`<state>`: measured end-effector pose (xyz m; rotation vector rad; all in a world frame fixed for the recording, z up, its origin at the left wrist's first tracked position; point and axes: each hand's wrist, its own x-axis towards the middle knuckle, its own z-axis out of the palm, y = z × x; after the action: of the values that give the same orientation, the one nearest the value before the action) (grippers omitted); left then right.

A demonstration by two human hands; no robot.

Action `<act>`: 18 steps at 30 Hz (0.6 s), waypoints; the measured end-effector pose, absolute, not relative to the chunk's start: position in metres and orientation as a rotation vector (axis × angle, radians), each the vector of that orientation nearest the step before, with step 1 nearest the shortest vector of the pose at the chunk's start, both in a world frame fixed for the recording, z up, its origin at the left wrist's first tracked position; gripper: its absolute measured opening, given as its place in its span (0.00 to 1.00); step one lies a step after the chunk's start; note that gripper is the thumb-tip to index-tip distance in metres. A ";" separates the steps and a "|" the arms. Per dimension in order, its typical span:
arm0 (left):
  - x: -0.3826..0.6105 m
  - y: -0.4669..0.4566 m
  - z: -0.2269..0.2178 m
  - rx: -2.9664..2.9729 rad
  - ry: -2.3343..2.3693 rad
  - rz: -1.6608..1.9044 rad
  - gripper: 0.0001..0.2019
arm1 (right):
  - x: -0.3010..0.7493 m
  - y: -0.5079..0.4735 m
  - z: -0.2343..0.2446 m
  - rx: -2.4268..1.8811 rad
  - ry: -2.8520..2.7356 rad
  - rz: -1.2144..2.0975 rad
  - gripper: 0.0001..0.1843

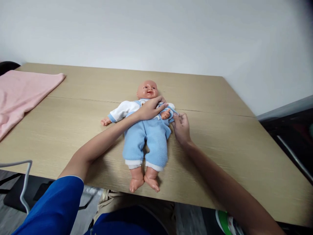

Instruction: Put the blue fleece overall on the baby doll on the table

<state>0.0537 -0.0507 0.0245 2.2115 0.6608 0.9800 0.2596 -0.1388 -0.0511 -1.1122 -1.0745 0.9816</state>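
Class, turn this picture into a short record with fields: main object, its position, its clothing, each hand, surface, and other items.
Main object: doll
Position: face up, head toward the wall, feet toward the person
Clothing: light-blue trousers with white hems; white sleeve with blue cuff; bare feet
Left hand: lying across the doll's chest
Right hand: pinching blue fabric beside the doll's hand
Surface: wood-toned table
Other items: pink cloth at the table's left
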 end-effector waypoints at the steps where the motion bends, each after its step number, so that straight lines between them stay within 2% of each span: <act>1: 0.054 -0.051 0.024 2.214 0.670 0.997 0.20 | 0.258 -0.135 -0.050 -1.098 -1.028 0.970 0.38; 7: 0.052 -0.050 0.024 2.214 0.772 1.045 0.15 | 0.251 -0.126 -0.046 -1.100 -0.991 0.967 0.39; 10: 0.052 -0.049 0.024 2.249 0.813 1.054 0.13 | 0.252 -0.133 -0.045 -1.196 -1.039 0.889 0.34; 15: 0.054 -0.047 0.020 2.372 0.843 1.112 0.10 | 0.252 -0.142 -0.046 -1.299 -1.228 0.465 0.22; 18: 0.055 -0.048 0.019 2.404 0.878 1.069 0.09 | 0.248 -0.139 -0.051 -1.250 -1.202 0.526 0.21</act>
<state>0.0554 -0.0479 0.0190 2.4036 0.8783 1.0693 0.2482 -0.1389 -0.0512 -1.2502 -1.2020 0.5263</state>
